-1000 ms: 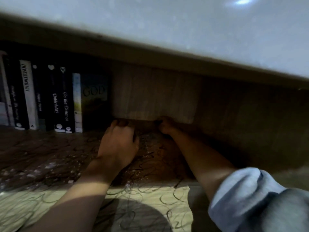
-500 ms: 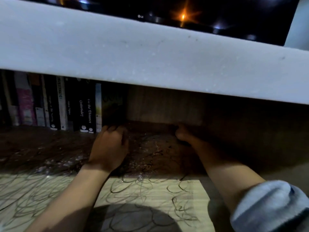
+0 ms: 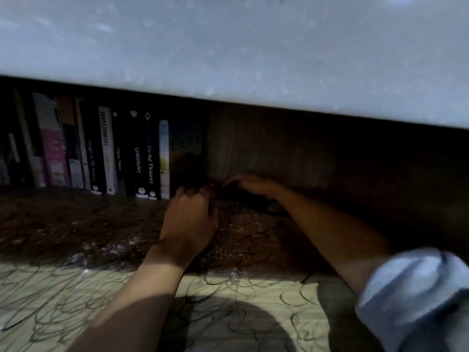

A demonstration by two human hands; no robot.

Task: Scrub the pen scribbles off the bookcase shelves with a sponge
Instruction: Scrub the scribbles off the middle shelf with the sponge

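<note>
Your left hand (image 3: 189, 219) rests knuckles-up on the shelf (image 3: 76, 224), fingers curled under; you cannot tell whether its grip holds the sponge. Your right hand (image 3: 253, 185) reaches deeper, fingers arched over a dark patch near the back panel (image 3: 266, 148); its grip is also unclear. Pen scribbles (image 3: 63, 295) cover the shelf around both hands, with pale foam flecks (image 3: 106, 247) to the left. A row of books (image 3: 109, 153) stands left of your hands, and the pale slab (image 3: 228, 47) overhead shades the back
</note>
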